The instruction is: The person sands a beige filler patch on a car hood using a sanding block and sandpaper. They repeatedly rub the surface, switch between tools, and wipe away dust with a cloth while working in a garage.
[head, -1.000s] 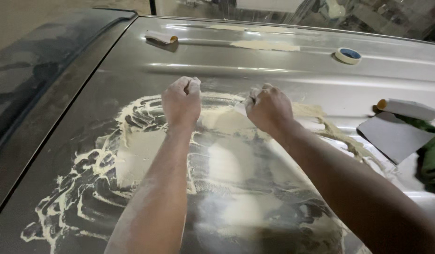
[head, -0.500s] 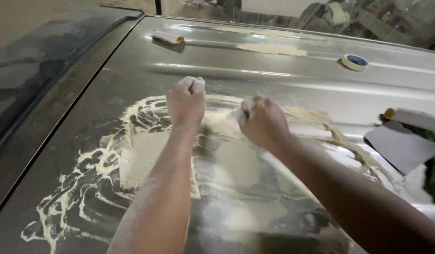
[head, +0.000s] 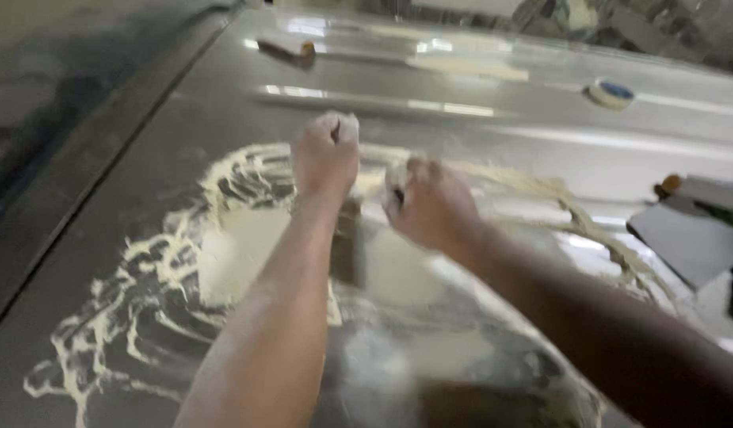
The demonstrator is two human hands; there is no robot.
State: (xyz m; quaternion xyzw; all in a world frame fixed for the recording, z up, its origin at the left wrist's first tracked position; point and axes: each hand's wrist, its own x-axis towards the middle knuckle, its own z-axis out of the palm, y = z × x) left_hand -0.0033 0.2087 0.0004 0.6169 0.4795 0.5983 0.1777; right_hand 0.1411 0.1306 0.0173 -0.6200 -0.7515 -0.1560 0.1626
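Pressing curled fingers of left hand (head: 327, 154) and right hand (head: 430, 202) into pale filler (head: 248, 246) smeared across grey car panel (head: 477, 87); grip contents blurred.

Right hand (head: 430, 208) now closer to left hand (head: 325, 154), nearly touching.

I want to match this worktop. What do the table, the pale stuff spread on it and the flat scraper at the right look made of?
Table: likely stainless steel, brushed grey, with bright streaks of reflected light. Pale stuff: probably flour or thin dough, cream, matte, in smeared swirls; the blur leaves it open. Scraper: a flat grey blade, metal or plastic, with a brownish handle, perhaps wood.
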